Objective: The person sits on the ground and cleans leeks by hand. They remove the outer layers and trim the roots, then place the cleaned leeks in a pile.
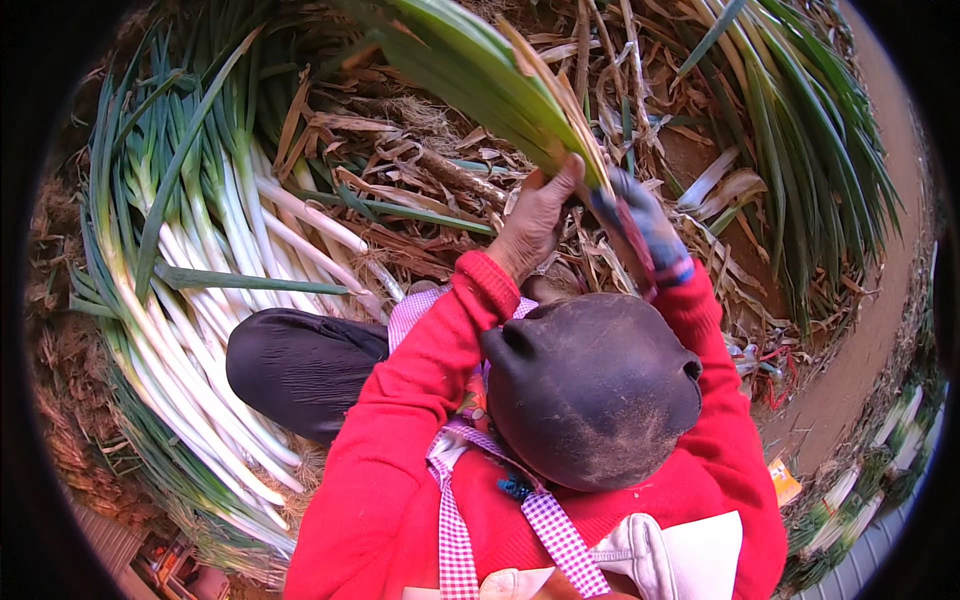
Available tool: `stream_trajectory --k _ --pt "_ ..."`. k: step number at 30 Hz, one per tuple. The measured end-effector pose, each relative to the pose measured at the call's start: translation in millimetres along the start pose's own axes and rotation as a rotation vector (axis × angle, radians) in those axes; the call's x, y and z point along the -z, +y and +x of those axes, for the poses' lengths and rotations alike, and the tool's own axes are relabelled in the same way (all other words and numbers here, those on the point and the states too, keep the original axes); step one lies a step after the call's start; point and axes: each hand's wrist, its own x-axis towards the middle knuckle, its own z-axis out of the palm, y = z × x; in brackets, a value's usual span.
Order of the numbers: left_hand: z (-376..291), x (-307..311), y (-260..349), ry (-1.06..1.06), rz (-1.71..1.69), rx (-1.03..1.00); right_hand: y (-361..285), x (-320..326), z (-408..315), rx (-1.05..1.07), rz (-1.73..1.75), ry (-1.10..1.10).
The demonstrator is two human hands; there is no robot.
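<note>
In my bare left hand (541, 206) is a large green onion (517, 97), gripped just below its broad green leaves. Those leaves rise toward the top edge of the view. A dry tan outer leaf (574, 112) runs along their right side. My right hand (646, 217), in a dirty blue-grey glove, is closed around the same plant from the other side; its fingers are partly hidden and blurred. Beside the glove hangs a reddish strip (634, 240) that I cannot identify. The lower end of the plant is hidden between my hands.
Long green onions with white stalks (217, 262) lie piled at left. More leafy onions (795, 150) lie at upper right. Dry husks (420, 172) litter the ground ahead. A dark, dusty rounded form (592, 390) is close before my chest. Further bundles (840, 495) rest at lower right.
</note>
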Motion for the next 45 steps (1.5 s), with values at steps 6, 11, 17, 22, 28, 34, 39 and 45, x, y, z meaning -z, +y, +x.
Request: stream_trajectory --k 6,11,17,22,28,34,39,45 --pt "17 7 14 0.171 0.062 -0.203 22 -9 39 0.431 -0.605 0.296" --pt "28 27 80 0.029 -0.23 -0.24 90 86 -57 0.055 -0.925 0.426" --pt "28 20 68 -0.367 -0.344 -0.128 45 96 -96 -0.164 -1.211 0.243" --pt "25 23 55 -0.133 0.026 -0.119 13 -31 25 0.221 -0.521 -0.044" --pt "19 55 78 0.287 0.236 -0.401 19 -84 48 -0.084 -0.371 -0.016" --pt "25 39 49 0.395 0.218 -0.554 26 -91 90 0.008 0.281 -0.018" --pt "28 44 86 0.581 0.183 -0.516 30 -71 77 -0.079 0.554 -0.026" --pt "24 51 103 0.395 0.107 -0.499 15 -77 71 -0.025 -0.121 0.061"
